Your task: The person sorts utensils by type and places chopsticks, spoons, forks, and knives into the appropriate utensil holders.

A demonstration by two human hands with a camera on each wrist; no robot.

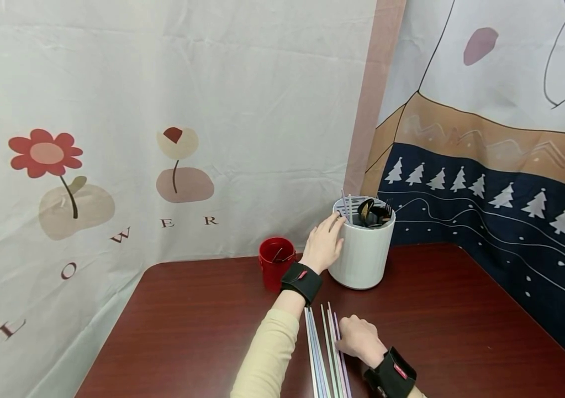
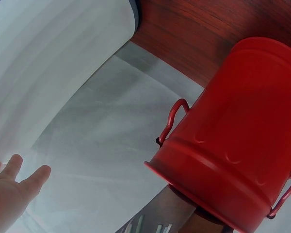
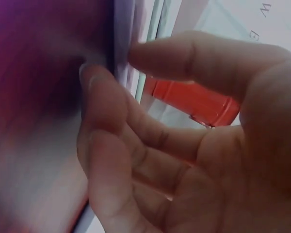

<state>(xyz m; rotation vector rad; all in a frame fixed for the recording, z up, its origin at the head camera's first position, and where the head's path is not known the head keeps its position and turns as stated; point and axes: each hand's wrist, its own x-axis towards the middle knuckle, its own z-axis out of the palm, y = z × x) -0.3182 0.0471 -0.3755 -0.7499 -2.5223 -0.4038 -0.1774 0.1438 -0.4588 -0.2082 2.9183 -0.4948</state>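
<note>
In the head view, my left hand (image 1: 323,243) reaches up to the rim of a white cylindrical container (image 1: 362,257). Its fingertips are right by two thin pastel drinking straws (image 1: 346,205) standing inside. The left wrist view shows the fingers of this hand (image 2: 14,194) spread against the pale wall. On the table lies a row of pastel straws (image 1: 317,354), side by side. My right hand (image 1: 360,338) is at the right edge of that row, beside a purple straw (image 1: 344,365). Seen from the right wrist, its fingers curve loosely, with a gap between thumb (image 3: 169,56) and index finger.
A red metal bucket (image 1: 276,271) with small side handles stands left of the white container, close to my left wrist. Black and gold utensils (image 1: 374,213) stick up from the container. Behind the brown table (image 1: 202,320) hangs a printed cloth (image 1: 262,110).
</note>
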